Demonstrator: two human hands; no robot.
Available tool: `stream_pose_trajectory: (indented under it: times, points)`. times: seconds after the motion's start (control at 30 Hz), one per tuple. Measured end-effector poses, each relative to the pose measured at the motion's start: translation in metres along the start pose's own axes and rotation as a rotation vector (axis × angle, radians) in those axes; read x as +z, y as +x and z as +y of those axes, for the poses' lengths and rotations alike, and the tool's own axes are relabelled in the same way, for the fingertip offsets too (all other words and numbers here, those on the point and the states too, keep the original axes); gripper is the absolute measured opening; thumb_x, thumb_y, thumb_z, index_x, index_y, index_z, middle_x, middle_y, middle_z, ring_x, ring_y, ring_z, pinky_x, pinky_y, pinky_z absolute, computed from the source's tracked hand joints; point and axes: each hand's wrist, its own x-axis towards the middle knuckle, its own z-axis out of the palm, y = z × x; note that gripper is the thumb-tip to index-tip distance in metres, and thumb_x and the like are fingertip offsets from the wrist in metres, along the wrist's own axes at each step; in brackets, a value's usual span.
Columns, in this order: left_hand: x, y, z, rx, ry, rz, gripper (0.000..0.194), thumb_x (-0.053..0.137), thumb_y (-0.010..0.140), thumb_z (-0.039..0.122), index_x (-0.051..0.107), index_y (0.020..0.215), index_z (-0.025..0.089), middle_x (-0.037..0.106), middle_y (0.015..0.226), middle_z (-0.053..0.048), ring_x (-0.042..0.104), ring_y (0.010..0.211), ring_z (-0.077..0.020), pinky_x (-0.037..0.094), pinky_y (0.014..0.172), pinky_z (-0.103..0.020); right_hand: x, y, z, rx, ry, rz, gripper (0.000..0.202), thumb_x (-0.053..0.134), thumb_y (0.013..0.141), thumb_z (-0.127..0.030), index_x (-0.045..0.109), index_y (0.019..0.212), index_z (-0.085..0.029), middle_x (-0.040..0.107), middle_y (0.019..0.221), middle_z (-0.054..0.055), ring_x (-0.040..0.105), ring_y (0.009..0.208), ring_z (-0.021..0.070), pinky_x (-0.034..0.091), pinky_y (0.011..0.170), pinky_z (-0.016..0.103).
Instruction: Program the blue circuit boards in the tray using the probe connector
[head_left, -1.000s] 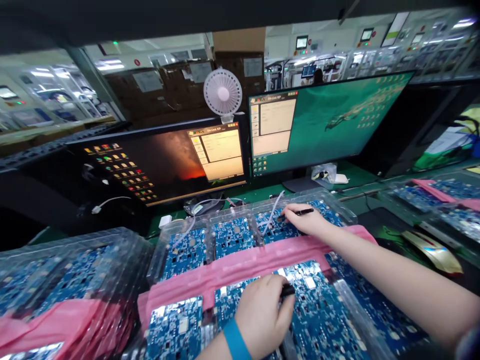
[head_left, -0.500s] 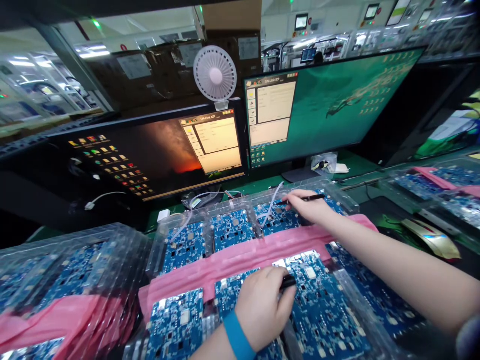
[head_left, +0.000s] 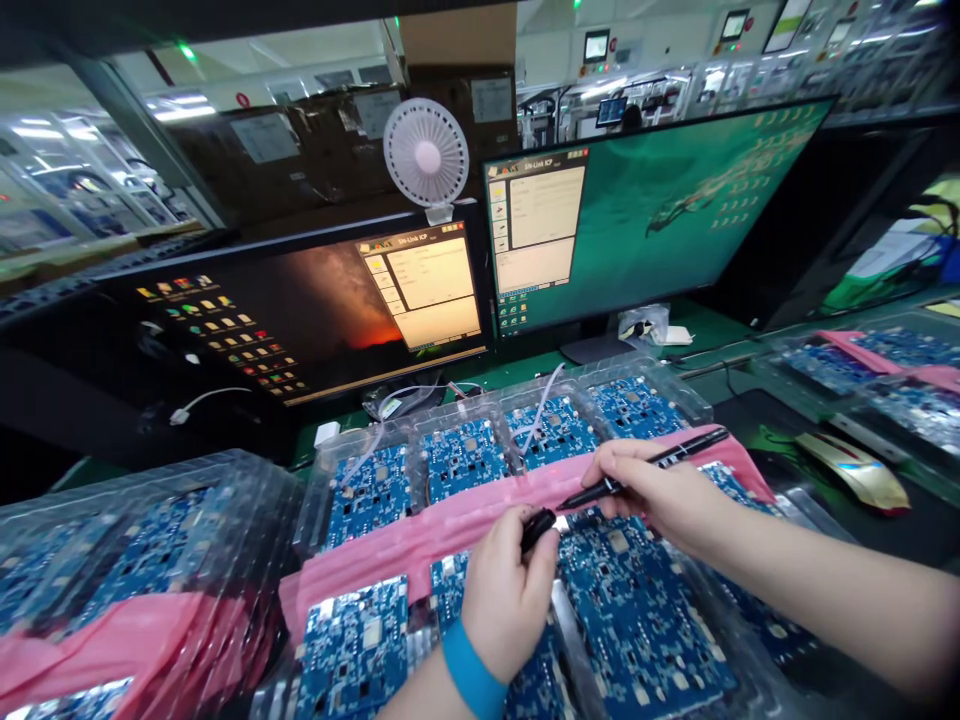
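Head view: the right hand [head_left: 667, 495] pinches a black marker pen [head_left: 645, 468], its tip pointing left at the pen cap [head_left: 536, 527] clamped in the left hand's [head_left: 510, 590] fingertips. Both meet above the pink foam strip [head_left: 420, 540] at the tray's middle. Judging by this, the capping step is in hand; the tip must line up with the cap mouth. The clear plastic tray [head_left: 694, 405] holds blue circuit boards [head_left: 465, 460], one per pocket. A similar stack of trays [head_left: 150, 540] sits to the left.
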Motion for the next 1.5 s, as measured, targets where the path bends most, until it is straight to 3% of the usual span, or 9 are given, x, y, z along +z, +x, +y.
stream_pose_trajectory:
  times: [0.23, 0.33, 0.5, 0.63, 0.73, 0.87, 0.97, 1.1, 1.5]
  points:
    - [0.000, -0.004, -0.002, 0.217, 0.093, -0.089, 0.015, 0.042, 0.082, 0.026, 0.051, 0.093, 0.021, 0.061, 0.085, -0.003, 0.056, 0.077, -0.0182, 0.043, 0.067, -0.030, 0.020, -0.005, 0.021, 0.056, -0.148, -0.165, 0.033, 0.039, 0.079, -0.041, 0.053, 0.092, -0.015, 0.049, 0.061, 0.000, 0.045, 0.052, 0.0098, 0.035, 0.047, 0.018]
    - [0.001, -0.008, -0.005, 0.344, 0.166, -0.092, 0.019, 0.037, 0.083, 0.024, 0.049, 0.097, 0.021, 0.062, 0.083, -0.004, 0.057, 0.074, -0.0190, 0.043, 0.064, -0.031, 0.026, -0.014, 0.031, -0.128, -0.298, -0.190, 0.036, 0.028, 0.087, -0.034, 0.041, 0.117, -0.020, 0.050, 0.075, 0.000, 0.048, 0.066, 0.0114, 0.041, 0.061, 0.022]
    - [0.003, -0.009, -0.005, 0.589, 0.136, -0.171, 0.024, 0.030, 0.082, 0.026, 0.046, 0.097, 0.018, 0.062, 0.083, -0.007, 0.058, 0.073, -0.0210, 0.043, 0.064, -0.033, 0.024, -0.028, 0.020, -0.488, -0.651, -0.319, 0.036, 0.025, 0.088, -0.027, 0.050, 0.113, -0.021, 0.051, 0.107, 0.002, 0.046, 0.099, 0.0146, 0.035, 0.088, 0.026]
    - [0.003, -0.005, -0.003, 0.370, 0.145, -0.171, 0.020, 0.029, 0.084, 0.027, 0.046, 0.088, 0.019, 0.061, 0.079, -0.006, 0.057, 0.070, -0.0200, 0.042, 0.060, -0.031, 0.013, -0.015, 0.007, -0.316, -0.671, -0.381, 0.037, 0.033, 0.088, -0.033, 0.042, 0.122, -0.022, 0.052, 0.104, 0.002, 0.048, 0.096, 0.0143, 0.039, 0.085, 0.025]
    - [0.004, -0.003, -0.003, 0.163, 0.180, -0.144, 0.017, 0.033, 0.084, 0.030, 0.046, 0.080, 0.019, 0.059, 0.073, -0.005, 0.055, 0.066, -0.0196, 0.041, 0.056, -0.030, -0.001, 0.012, 0.004, -0.266, -0.672, -0.468, 0.060, 0.058, 0.075, -0.038, 0.033, 0.127, -0.020, 0.052, 0.100, 0.003, 0.051, 0.086, 0.0141, 0.043, 0.076, 0.023]
    - [0.005, 0.000, -0.004, 0.123, 0.310, -0.107, 0.009, 0.040, 0.079, 0.022, 0.048, 0.076, 0.018, 0.057, 0.074, -0.006, 0.053, 0.071, -0.0211, 0.043, 0.063, -0.035, -0.013, 0.049, 0.005, -0.361, -1.154, -0.157, 0.036, 0.058, 0.074, -0.032, 0.053, 0.105, -0.016, 0.054, 0.097, 0.005, 0.051, 0.086, 0.0160, 0.040, 0.075, 0.023]
    - [0.006, 0.003, -0.004, 0.234, 0.367, -0.128, 0.015, 0.045, 0.074, 0.016, 0.053, 0.087, 0.018, 0.058, 0.100, -0.006, 0.047, 0.100, -0.0249, 0.035, 0.087, -0.043, -0.007, 0.068, 0.008, -0.341, -1.375, 0.052, 0.025, 0.046, 0.082, -0.033, 0.059, 0.083, -0.013, 0.056, 0.081, 0.008, 0.051, 0.081, 0.0202, 0.037, 0.074, 0.029]
    - [0.009, 0.007, -0.007, 0.182, 0.431, -0.167, 0.023, 0.042, 0.080, 0.024, 0.054, 0.099, 0.017, 0.052, 0.117, -0.005, 0.032, 0.118, -0.0258, 0.020, 0.100, -0.046, 0.009, 0.081, 0.015, -0.361, -1.451, 0.095, 0.027, 0.043, 0.084, -0.032, 0.058, 0.072, -0.013, 0.056, 0.075, 0.008, 0.051, 0.075, 0.0209, 0.035, 0.072, 0.031]
    - [0.011, 0.013, -0.005, 0.096, 0.495, -0.209, 0.037, 0.032, 0.085, 0.031, 0.050, 0.112, 0.013, 0.051, 0.120, -0.008, 0.031, 0.120, -0.0242, 0.020, 0.101, -0.044, 0.020, 0.096, 0.023, -0.378, -1.519, 0.147, 0.024, 0.038, 0.085, -0.022, 0.057, 0.075, -0.012, 0.057, 0.073, 0.007, 0.052, 0.072, 0.0185, 0.032, 0.071, 0.029]
